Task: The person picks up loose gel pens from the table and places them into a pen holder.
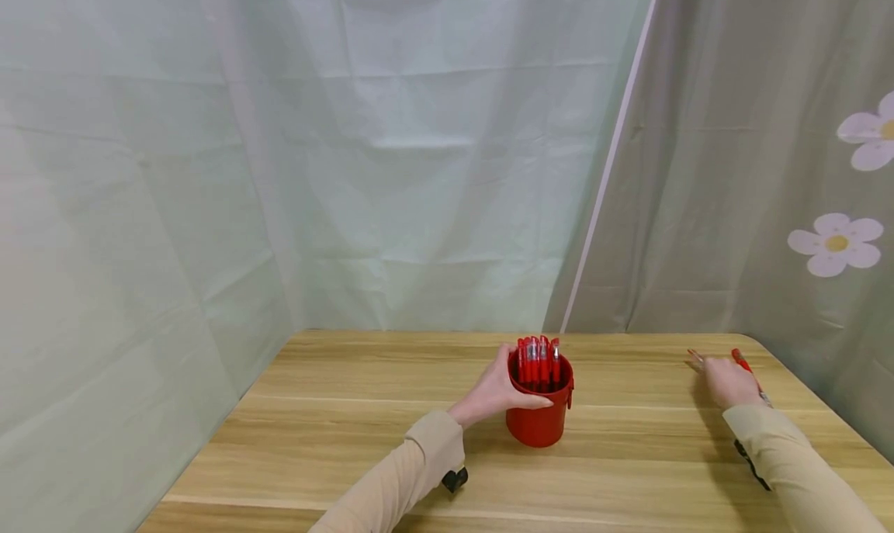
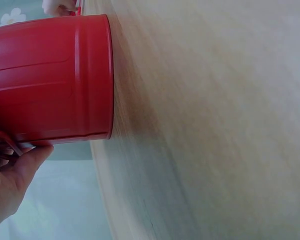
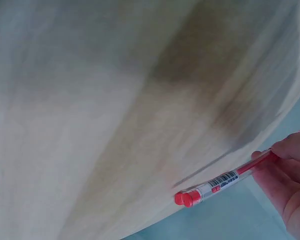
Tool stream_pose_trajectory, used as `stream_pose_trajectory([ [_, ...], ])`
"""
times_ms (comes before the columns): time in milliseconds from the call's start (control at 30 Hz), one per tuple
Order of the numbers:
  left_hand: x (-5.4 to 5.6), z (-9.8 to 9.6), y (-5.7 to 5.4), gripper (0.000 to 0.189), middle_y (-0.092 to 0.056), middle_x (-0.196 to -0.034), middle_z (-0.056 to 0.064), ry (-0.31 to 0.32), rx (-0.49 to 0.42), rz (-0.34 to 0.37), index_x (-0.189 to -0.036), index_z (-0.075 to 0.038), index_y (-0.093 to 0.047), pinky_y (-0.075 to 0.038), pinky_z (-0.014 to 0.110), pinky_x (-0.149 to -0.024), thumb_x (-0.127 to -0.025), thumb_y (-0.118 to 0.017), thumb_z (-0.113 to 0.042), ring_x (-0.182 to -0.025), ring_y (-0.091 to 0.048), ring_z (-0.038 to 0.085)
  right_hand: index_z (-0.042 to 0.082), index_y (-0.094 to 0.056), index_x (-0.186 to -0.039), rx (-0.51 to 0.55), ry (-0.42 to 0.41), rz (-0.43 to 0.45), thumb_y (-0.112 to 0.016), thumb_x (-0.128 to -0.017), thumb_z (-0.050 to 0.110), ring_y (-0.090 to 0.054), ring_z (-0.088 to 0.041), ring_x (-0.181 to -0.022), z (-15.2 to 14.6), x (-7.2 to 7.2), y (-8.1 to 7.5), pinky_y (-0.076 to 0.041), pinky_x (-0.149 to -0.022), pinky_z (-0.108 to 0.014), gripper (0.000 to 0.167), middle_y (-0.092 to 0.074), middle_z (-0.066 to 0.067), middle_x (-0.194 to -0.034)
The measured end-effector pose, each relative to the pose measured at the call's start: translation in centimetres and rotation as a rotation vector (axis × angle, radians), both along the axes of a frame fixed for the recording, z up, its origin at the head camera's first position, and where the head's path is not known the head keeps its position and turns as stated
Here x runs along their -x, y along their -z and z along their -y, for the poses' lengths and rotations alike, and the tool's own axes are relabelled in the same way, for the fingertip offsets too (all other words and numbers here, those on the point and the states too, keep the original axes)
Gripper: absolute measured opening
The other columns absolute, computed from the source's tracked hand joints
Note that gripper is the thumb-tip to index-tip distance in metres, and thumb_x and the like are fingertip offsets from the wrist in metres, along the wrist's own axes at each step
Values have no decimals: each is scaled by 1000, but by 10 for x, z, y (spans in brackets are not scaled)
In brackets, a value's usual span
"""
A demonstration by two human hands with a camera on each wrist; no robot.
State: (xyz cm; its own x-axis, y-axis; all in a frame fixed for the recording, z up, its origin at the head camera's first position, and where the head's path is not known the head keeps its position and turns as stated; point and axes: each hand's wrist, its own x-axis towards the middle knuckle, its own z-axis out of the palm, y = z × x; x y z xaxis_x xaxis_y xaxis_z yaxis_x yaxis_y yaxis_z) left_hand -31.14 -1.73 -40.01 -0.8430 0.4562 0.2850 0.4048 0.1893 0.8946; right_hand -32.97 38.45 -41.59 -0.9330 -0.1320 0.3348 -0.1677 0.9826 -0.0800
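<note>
My left hand (image 1: 499, 385) grips the rim of a red metal bucket (image 1: 536, 424), its thumb across the front outer wall. Inside the bucket, several red pens (image 1: 539, 362) stand upright. The bucket's side and bottom edge fill the upper left of the left wrist view. Far to the right, my right hand (image 1: 729, 382) is low over the table. Seen from the right wrist, its thumb and fingers pinch red pens (image 3: 222, 181) with clear, barcoded barrels; two red ends show side by side. A thin reddish tip (image 1: 694, 354) pokes out left of this hand.
The wooden table (image 1: 349, 417) has its far edge close to a pale curtain (image 1: 419, 168). A grey curtain with white flowers (image 1: 836, 244) hangs at the right. A black wrist strap (image 1: 750, 465) shows at my right sleeve, and a black device (image 1: 455, 480) below my left cuff.
</note>
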Motion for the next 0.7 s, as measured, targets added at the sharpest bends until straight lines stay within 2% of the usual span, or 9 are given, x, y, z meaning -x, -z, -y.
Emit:
stream_pose_trajectory([
  [167,-1,0,0,73,-49,-113,-4,-6,-6,-10,-120,-10,-33,-44,29,-80,-67,-82,-22,-101,-50,12,-7,-49,-75,4,-30,-34,-50,-73,-20,-55,-39,-58,7,1,-5,-43,-45,-52,14,-52,-20,-62],
  [300,-2,0,-1,72,-49,-112,-5,-5,-5,-4,-120,-12,-34,-44,28,-80,-66,-82,-22,-100,-50,11,-8,-44,-80,21,-59,-53,-50,-75,-19,-54,-37,-56,13,1,-8,-42,-45,-49,14,-50,-18,-62],
  [500,-1,0,-1,73,-49,-112,-6,-11,4,-2,-120,-11,-34,-44,28,-80,-66,-82,-23,-99,-50,10,-12,-39,-89,31,-66,-98,-47,-77,-17,-52,-38,-54,21,3,-13,-41,-42,-49,16,-48,-22,-65],
  [700,-1,0,-2,74,-48,-112,-7,-10,9,8,-120,-12,-33,-44,28,-80,-66,-82,-23,-100,-49,10,-12,-39,-91,54,-55,-125,-53,-74,-16,-51,-38,-53,25,6,-17,-40,-40,-49,23,-46,-25,-71],
])
